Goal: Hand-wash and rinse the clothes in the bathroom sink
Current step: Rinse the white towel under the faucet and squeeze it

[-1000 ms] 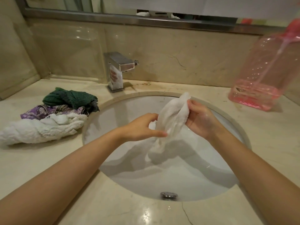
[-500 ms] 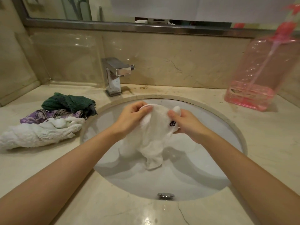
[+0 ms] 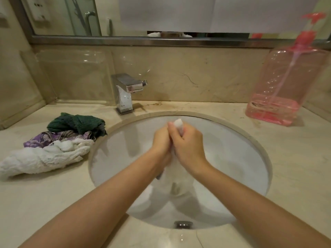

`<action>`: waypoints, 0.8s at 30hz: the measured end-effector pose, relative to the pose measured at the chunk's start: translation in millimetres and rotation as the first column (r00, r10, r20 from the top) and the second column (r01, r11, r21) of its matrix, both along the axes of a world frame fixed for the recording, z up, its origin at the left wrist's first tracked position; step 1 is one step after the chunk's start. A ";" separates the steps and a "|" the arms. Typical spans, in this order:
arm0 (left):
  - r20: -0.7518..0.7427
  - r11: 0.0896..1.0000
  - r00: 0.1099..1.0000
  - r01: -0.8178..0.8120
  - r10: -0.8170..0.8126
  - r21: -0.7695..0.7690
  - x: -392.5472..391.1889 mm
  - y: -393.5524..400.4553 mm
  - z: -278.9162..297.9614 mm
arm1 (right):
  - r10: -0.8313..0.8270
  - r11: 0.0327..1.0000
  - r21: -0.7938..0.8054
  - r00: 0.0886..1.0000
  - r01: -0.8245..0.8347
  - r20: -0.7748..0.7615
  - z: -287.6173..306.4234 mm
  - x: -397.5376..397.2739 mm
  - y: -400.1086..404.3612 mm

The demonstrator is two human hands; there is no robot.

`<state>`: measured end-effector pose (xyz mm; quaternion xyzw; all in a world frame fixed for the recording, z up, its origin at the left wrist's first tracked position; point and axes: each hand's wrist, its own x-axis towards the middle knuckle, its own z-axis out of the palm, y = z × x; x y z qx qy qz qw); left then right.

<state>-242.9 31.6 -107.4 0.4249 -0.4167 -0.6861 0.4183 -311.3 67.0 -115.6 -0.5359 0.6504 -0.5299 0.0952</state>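
A white cloth [image 3: 179,123] is gripped over the sink [image 3: 250,158] by the left hand [image 3: 162,142] and right hand [image 3: 188,142], both clamped together around it.

White cloth [image 3: 178,123], green towel [image 3: 77,122] — purple floral garment [image 3: 41,140], pink bottle [image 3: 286,83].

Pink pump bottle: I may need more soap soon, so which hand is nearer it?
Right. The right hand grips the white cloth over the sink, on the pink pump bottle side; the left hand lies farther away.
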 end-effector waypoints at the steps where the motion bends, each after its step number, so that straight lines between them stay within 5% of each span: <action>1: -0.065 0.998 0.998 0.014 -0.009 0.069 -5.1 3.6 -2.3 | -0.029 0.999 0.028 0.999 0.030 -0.044 -2.4 -1.8 -6.9; 4: -0.074 0.989 0.997 0.016 -0.005 0.146 -15.5 0.5 -11.1 | -0.130 0.974 0.174 0.987 0.146 -0.097 -6.1 -10.0 -17.7; 9: -0.131 0.990 0.991 0.033 -0.015 0.137 -19.1 -2.1 -17.3 | -0.023 0.996 0.083 0.976 0.042 -0.218 -11.5 -4.1 -5.1; 14: 0.052 0.974 0.993 0.092 -0.105 0.206 -6.9 -21.8 -12.0 | -0.177 0.954 0.235 0.982 0.188 -0.068 -15.2 -45.7 -30.5; 17: 0.366 0.990 0.923 0.138 -0.122 -0.017 11.9 -30.8 -3.5 | -0.230 0.966 0.157 0.960 0.205 0.159 -16.2 -69.6 -25.2; 19: 0.397 0.954 0.913 0.034 0.091 -0.297 18.6 -38.2 2.0 | -0.153 0.988 0.038 0.963 0.149 0.223 -9.0 -74.1 -19.5; 22: 0.218 0.740 0.933 -0.070 0.286 -0.669 26.1 -44.2 10.6 | -0.100 0.984 -0.129 0.980 0.123 0.170 -0.3 -64.0 -25.1; 24: 0.375 0.609 0.862 0.102 0.340 -0.787 33.9 -53.0 3.2 | -0.106 0.988 -0.108 0.992 0.113 0.069 -3.9 -57.7 -35.4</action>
